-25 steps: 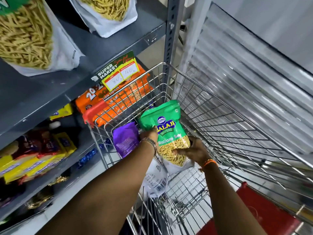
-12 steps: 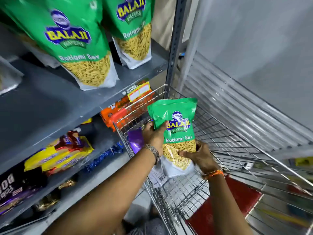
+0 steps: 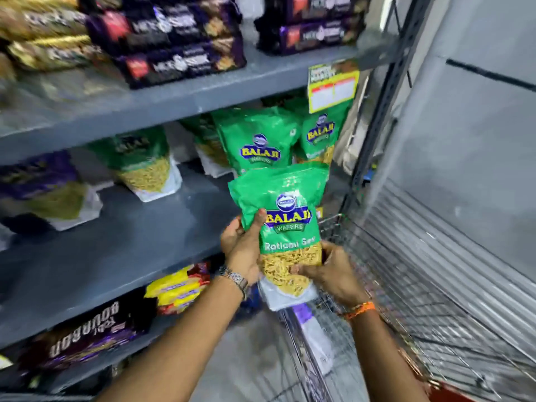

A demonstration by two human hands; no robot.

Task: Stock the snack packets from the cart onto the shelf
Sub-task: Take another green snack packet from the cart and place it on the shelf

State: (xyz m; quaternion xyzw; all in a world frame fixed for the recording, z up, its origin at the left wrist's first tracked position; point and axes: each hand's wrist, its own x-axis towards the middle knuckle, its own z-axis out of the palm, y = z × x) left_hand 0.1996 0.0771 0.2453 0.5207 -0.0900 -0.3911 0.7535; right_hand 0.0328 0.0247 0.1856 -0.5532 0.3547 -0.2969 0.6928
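I hold a green Balaji Ratlami Sev packet upright in both hands, just in front of the grey middle shelf. My left hand grips its left edge with the thumb across the front. My right hand holds its lower right corner. Several matching green packets stand at the back of that shelf, right behind the held one. The wire cart is below and to the right, with a purple packet at its left wall.
Dark biscuit packs fill the shelf above, with a yellow price tag on its edge. Yellow and dark packs lie on the lower shelf. A metal upright and a ribbed shutter bound the right side.
Both hands have lifted the green packet out of the cart and up to the middle shelf. The view has tilted upward, bringing the upper shelves into sight.
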